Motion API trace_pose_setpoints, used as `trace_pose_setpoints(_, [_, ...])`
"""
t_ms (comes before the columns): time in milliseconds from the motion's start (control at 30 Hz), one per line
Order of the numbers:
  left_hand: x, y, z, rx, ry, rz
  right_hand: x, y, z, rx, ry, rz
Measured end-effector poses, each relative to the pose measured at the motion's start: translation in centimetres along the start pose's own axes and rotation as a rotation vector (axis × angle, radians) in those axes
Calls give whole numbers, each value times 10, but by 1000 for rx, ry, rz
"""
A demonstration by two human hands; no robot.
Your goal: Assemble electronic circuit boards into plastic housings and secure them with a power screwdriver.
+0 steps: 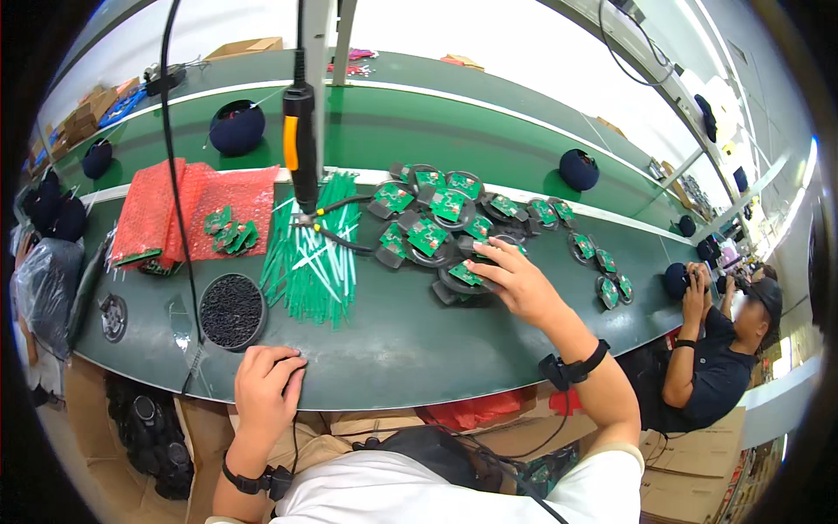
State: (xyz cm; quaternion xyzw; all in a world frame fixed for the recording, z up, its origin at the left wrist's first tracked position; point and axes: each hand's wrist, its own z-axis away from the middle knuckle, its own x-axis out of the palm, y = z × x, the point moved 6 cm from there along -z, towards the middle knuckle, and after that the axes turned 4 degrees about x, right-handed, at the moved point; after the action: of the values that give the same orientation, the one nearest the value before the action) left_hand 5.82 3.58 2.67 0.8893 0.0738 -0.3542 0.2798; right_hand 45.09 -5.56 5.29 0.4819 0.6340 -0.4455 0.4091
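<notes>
My right hand (525, 286) reaches over a cluster of black round housings carrying green circuit boards (428, 236). Its fingers are apart, and the fingertips touch the nearest housing (463, 278); the thumb is mostly hidden. At the front edge of the table, my left hand (264, 390) is closed, thumb and fingers together around a small dark bit I cannot make out. Just beyond it sits a round black dish (202, 319) heaped with small black pieces, likely screws. A black and orange powered screwdriver (298, 144) hangs upright beyond the dish.
Green and white cable ties (314, 271) lie beside the dish. Red bubble wrap (148, 210) holds more boards (230, 234). A single round part (113, 317) is at left. Dark blue round shells (236, 127) stand on the green belt (393, 122). A co-worker (716, 367) sits at right.
</notes>
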Motion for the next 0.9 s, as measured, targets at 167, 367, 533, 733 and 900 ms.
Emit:
trace_pose_setpoints(167, [-2,-2,2,-17,4,-23,-58,40,47,158,332,49])
trace_pose_setpoints(367, [-1,-1,0,-25,11,-1,-121,280,233,946,511,419])
trace_pose_setpoints(533, [-1,-4,2,-19,29,-39,-109,372,352,1366,234,482])
trace_pose_setpoints(733, [-4,-4,4,-22,18,-104,-86,271,199,1319,153,828])
trace_pose_setpoints(900, [-1,-8,8,-45,34,-93,-20,8,3,522,23,-289])
